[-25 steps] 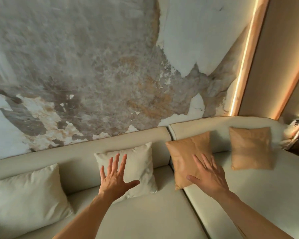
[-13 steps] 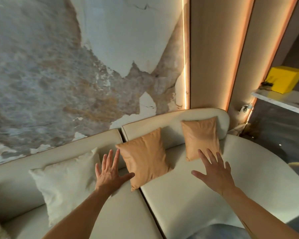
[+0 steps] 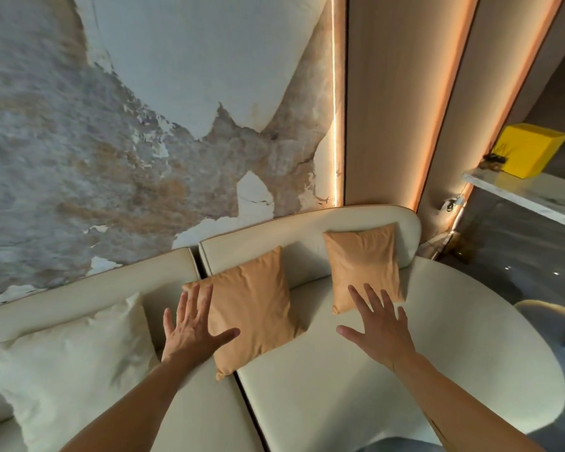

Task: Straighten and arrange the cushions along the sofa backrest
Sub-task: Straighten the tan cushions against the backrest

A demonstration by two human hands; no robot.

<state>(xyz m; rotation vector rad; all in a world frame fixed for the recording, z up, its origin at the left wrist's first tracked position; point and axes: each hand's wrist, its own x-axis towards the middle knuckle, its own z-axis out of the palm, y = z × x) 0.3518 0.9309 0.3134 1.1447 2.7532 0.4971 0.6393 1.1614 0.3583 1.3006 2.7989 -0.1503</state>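
A cream sofa (image 3: 437, 337) runs along the wall, its backrest (image 3: 300, 233) curving round at the right end. Two tan cushions lean on the backrest: the nearer one (image 3: 258, 308) sits tilted over the seam between the seats, the other (image 3: 366, 262) stands further right. A cream cushion (image 3: 69, 363) leans at the left. My left hand (image 3: 190, 327) hovers with fingers spread at the left edge of the tilted tan cushion. My right hand (image 3: 379, 324) is spread just in front of the right tan cushion. Both hands hold nothing.
A marbled wall (image 3: 144, 125) rises behind the sofa, with lit wooden panels (image 3: 388, 93) to its right. A yellow box (image 3: 529, 148) sits on a white shelf (image 3: 529, 197) at the far right. Dark glossy floor (image 3: 519, 256) lies beyond the sofa's rounded end.
The view has swung right along the sofa. Both spread hands moved from the cream cushion and the tilted tan one to the two tan cushions.
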